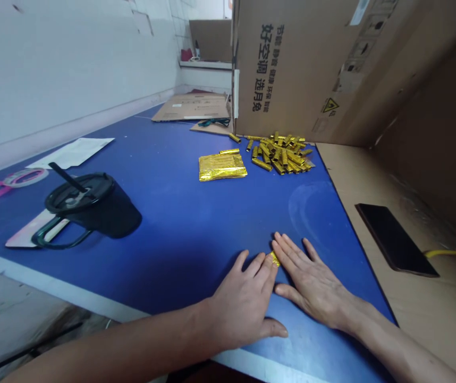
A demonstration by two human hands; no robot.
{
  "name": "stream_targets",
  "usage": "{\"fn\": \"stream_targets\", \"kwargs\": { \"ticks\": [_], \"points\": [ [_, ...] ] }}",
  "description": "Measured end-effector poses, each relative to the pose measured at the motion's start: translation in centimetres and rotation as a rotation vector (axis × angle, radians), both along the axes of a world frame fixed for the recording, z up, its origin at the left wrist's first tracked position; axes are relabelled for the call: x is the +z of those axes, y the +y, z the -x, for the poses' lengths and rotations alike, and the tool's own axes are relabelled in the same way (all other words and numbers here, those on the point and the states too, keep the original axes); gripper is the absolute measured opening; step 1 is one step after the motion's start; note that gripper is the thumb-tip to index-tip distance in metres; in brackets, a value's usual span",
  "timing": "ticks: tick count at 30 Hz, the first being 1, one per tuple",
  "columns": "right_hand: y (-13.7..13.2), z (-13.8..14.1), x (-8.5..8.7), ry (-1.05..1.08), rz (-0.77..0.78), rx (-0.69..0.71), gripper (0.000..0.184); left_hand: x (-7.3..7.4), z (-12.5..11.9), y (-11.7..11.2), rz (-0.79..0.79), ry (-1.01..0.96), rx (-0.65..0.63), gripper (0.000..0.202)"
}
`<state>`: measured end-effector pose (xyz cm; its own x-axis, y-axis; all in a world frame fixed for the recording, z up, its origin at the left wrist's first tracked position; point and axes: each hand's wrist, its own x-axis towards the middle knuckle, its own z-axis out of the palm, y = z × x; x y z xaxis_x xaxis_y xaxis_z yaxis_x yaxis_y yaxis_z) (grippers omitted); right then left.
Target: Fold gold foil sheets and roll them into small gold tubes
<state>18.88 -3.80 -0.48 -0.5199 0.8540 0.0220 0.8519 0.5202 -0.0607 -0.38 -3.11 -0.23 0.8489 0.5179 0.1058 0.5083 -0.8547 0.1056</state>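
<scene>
A small piece of gold foil paper (275,259) lies on the blue tabletop (196,234), mostly covered by my fingers. My left hand (246,298) rests palm down with its fingers spread, fingertips at the foil's left side. From the right, my right hand (307,274) lies flat with fingers stretched out, touching the foil's right side. Farther back sits a flat stack of gold foil sheets (222,167), with one rolled foil tube (229,151) at its back edge. To the right of that stack is a heap of gold foil rolls (281,153).
A dark lidded mug (112,207) with a straw stands at left, near a roll of tape (26,177) and a white sheet (72,152). A big cardboard box (300,69) rises behind the rolls. A dark flat slab (395,239) lies on cardboard at right.
</scene>
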Motion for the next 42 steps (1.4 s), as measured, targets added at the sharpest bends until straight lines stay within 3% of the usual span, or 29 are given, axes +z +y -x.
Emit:
{"fn": "stream_targets", "kwargs": {
  "ticks": [6,9,13,16,20,22,27,32,42],
  "points": [
    [0.2,-1.4,-1.0,-0.023,-0.005,-0.022,0.069,0.1,0.9,0.8,0.038,0.006,-0.038,0.082],
    [-0.6,-1.5,-0.9,-0.028,-0.023,-0.04,0.071,0.0,1.8,2.7,0.035,0.003,-0.065,0.074],
    [-2.3,-1.2,-0.6,-0.056,-0.012,-0.032,0.074,0.0,3.2,6.1,0.046,0.041,-0.195,0.06],
    [-3.0,-0.9,-0.5,-0.057,-0.014,-0.037,0.073,0.2,3.6,7.4,0.057,0.077,-0.215,0.055],
    [-3.1,-0.6,-0.7,-0.032,-0.046,-0.042,0.072,0.8,2.5,5.8,0.003,0.066,-0.142,0.06],
    [-3.0,-0.5,-0.8,-0.012,-0.07,-0.039,0.072,0.8,1.6,4.2,-0.042,0.032,-0.084,0.073],
    [-3.1,-0.4,-1.0,0.012,-0.107,-0.039,0.069,-0.2,0.3,1.3,-0.048,0.021,0.026,0.082],
    [-3.1,-0.3,-1.0,0.002,-0.119,-0.04,0.068,-0.9,0.6,0.8,-0.023,0.007,0.07,0.081],
    [-3.0,-0.2,-0.7,-0.022,-0.123,-0.035,0.066,-0.5,0.6,0.8,-0.029,0.014,0.053,0.079]
  ]
}}
